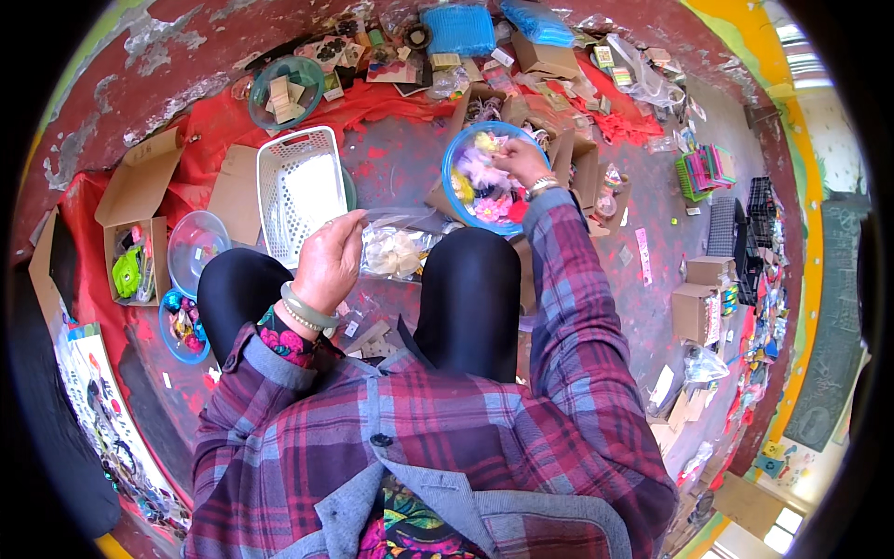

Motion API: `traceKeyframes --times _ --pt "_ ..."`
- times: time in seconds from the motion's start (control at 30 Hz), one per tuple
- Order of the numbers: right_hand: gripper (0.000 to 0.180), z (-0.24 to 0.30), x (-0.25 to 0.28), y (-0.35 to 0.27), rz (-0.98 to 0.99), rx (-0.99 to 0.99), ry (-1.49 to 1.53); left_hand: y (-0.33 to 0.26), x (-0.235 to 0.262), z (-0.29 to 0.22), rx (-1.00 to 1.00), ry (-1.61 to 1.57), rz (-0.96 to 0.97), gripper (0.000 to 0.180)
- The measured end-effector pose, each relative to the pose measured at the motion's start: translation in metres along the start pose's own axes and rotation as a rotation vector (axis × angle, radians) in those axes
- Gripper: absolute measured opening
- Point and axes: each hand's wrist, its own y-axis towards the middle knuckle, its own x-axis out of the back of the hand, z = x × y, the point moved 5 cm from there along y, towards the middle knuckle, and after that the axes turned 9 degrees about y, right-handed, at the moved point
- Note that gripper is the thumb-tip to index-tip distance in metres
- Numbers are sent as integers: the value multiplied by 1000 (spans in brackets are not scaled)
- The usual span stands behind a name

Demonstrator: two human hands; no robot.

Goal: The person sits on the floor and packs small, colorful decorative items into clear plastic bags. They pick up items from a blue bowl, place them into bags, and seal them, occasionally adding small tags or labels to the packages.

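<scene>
My left hand [328, 265] is closed, its fingertips pinching the edge of a clear plastic bag [414, 222]. Cream bow-like or flower-like pieces [393, 252] show through the bag, between my knees. Over a round blue basket [451, 191], my right hand [523, 162] reaches down with its fingers bent together at the contents. Fluffy lilac pieces [479, 170], a yellow one and a pink flower ornament [491, 209] lie in that basket. Whatever my right fingers pinch is too small to make out. A white perforated plastic basket [264, 186] stands just beyond my left hand.
At the left are an open cardboard box [158, 244] with green items, a clear round tub [197, 270] and a small blue basket [166, 337] of ornaments. A teal basket [315, 74] holds cards at the back. More cardboard boxes [582, 168] stand right of the blue basket.
</scene>
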Motion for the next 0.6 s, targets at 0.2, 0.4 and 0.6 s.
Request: traceKeyframes --times 0.2,0.4,0.6 --pt "20 -21 28 -64 -159 -46 657 -5 1 3 16 -17 -5 19" --pt "23 -27 34 -93 -164 -46 1178 -8 -1 5 7 -51 -5 18" --pt "28 -26 25 -91 -114 10 1331 -9 -8 15 38 -87 1 18"
